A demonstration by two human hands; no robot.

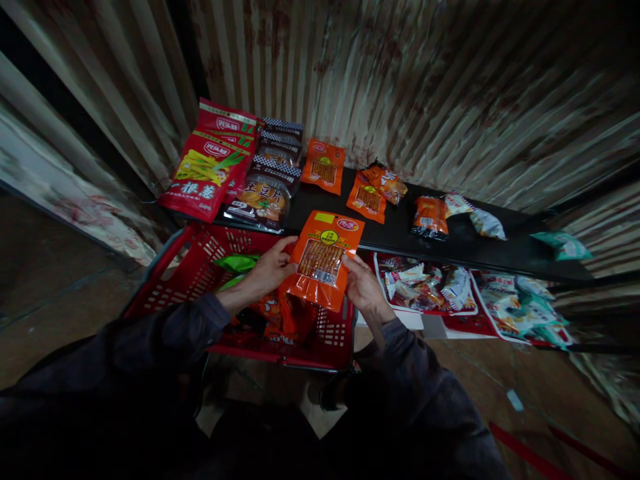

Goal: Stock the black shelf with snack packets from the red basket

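Note:
Both hands hold an orange snack packet point(321, 261) upright above a red basket point(170, 270). My left hand point(267, 270) grips its left edge, and my right hand point(364, 288) pinches its right edge. Through a clear window in the packet, brown strips show. Inside the basket lie a green bag point(237, 263) and several orange packets point(283, 317), partly hidden by my left hand and the held packet. Just behind, a similar orange packet point(324, 165) rests on the black shelf point(390, 233), with another orange packet point(367, 198) to its right.
Red bags point(205, 170) and dark chip bags point(265, 190) stand at the shelf's left. Rightward are an orange-black packet point(430, 217), a white packet point(487, 223) and a teal packet point(563, 246). Below hang baskets of white packets point(456, 288) and teal-white packets point(533, 310). Corrugated panels point(400, 87) rise behind.

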